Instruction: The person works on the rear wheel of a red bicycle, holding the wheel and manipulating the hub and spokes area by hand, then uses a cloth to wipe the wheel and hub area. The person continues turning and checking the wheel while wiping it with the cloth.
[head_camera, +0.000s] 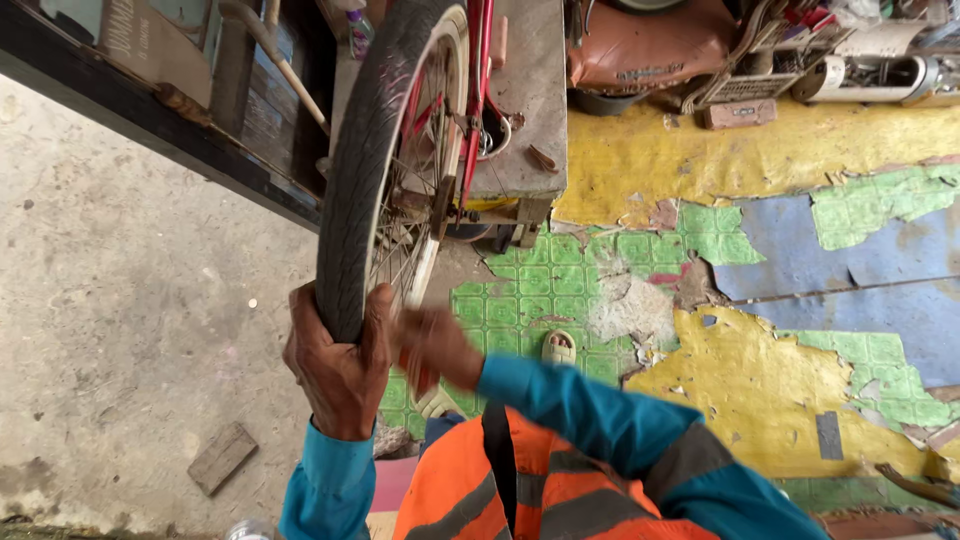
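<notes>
A bicycle wheel with a black tyre (365, 150) and a white rim stands upright in the middle of the head view, held in a red frame (478, 90). My left hand (338, 365) grips the lower part of the tyre, fingers wrapped over its tread. My right hand (435, 345) is blurred and sits against the rim and spokes just right of the tyre; whether it holds anything I cannot tell. Both arms wear teal sleeves under an orange vest.
A wooden bench (530, 100) stands behind the wheel. The floor is bare concrete on the left and torn green, yellow and blue sheeting (760, 300) on the right. A small wooden block (221, 457) lies at lower left. Clutter and machine parts (760, 60) line the top right.
</notes>
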